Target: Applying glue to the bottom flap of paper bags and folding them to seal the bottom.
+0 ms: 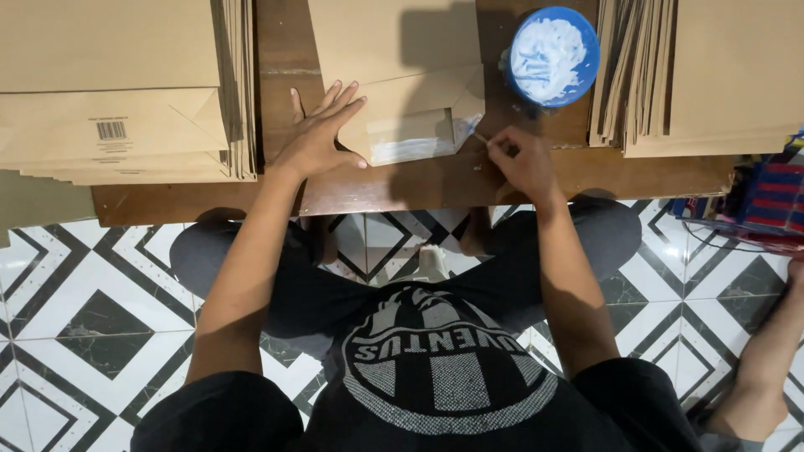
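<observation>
Brown paper is what the hands are busy with: a folded brown envelope (402, 92) lies on the wooden table (377, 188), right in front of the person. Its long side runs away from the person, and its folded bottom end, with a wet white patch of glue on it, points back toward them. The left hand (322, 134) lies flat and wide open on the table, fingers spread, pressing on the left edge of that folded end. It holds nothing; it only pushes down. The right hand (521, 163) is just to the right of the envelope, curled almost closed around a thin little stick (480, 137). The tip of the stick points left and touches the right corner of the fold, so the glue patch sits between the two hands. A round blue bowl (554, 55) stands a bit farther back on the right, nearer to the right hand than to the left. It has white paste inside. A tall pile of brown envelopes (117, 92) sits on the far left, and another pile (712, 75) sits on the far right. Down below is a floor (92, 310) with black and white tiles.
</observation>
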